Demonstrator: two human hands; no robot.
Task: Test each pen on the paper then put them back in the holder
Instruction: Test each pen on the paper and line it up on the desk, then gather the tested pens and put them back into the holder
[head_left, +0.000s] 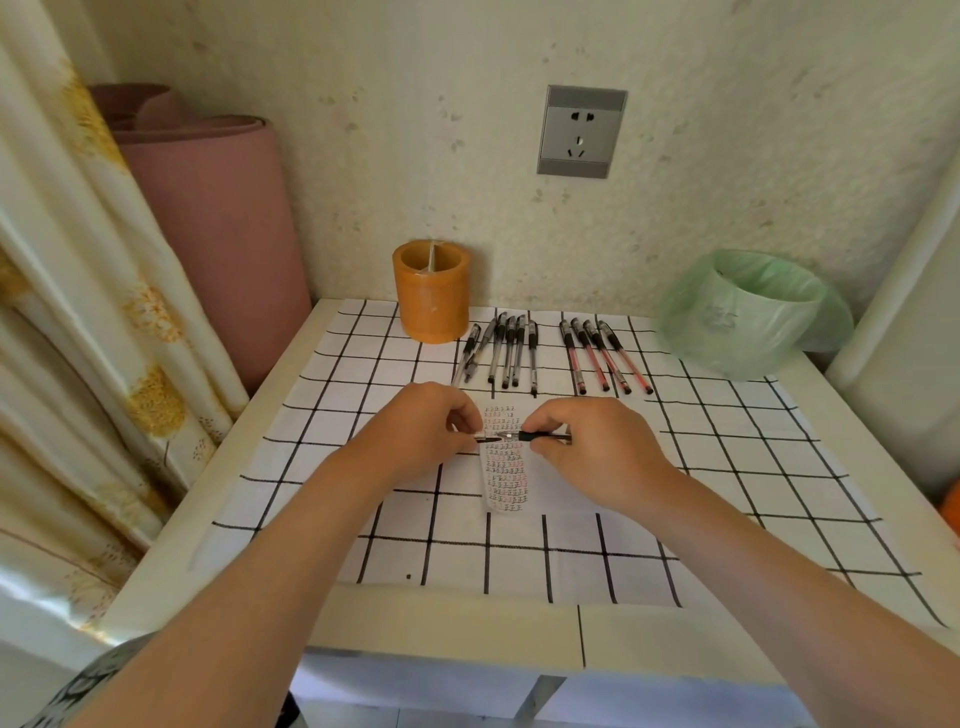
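Cream speckled wall behind a small white table (467, 629) covered by a white cloth with black grid lines (727, 467). A grey wall socket (582, 132) is mounted above the table.

An orange cylindrical pen holder (431, 306), with a divider inside, stands upright at the back of the cloth, close to the wall. Just to its right lies a row of clear pens with black grips (501, 353), side by side. Near them, further right, lie four clear pens with red ink (605, 358), also side by side. A small white paper slip (506, 480) covered in rows of black and red test marks lies at mid-cloth, in front of both rows.

Left hand (421, 431): fingers curled, thumb and forefinger pinching a clear pen cap (483, 435).
Right hand (587, 452): fingers curled around a black-grip pen (540, 436), held level over the upper part of the slip with its tip pointing left at the cap. Tip and cap meet or nearly meet; I cannot tell if the cap is seated.

A bin lined with a pale green plastic bag (748, 312) sits at the back right corner. A rolled pink mat (218, 234) and a floral curtain (78, 312) stand to the left of the table.
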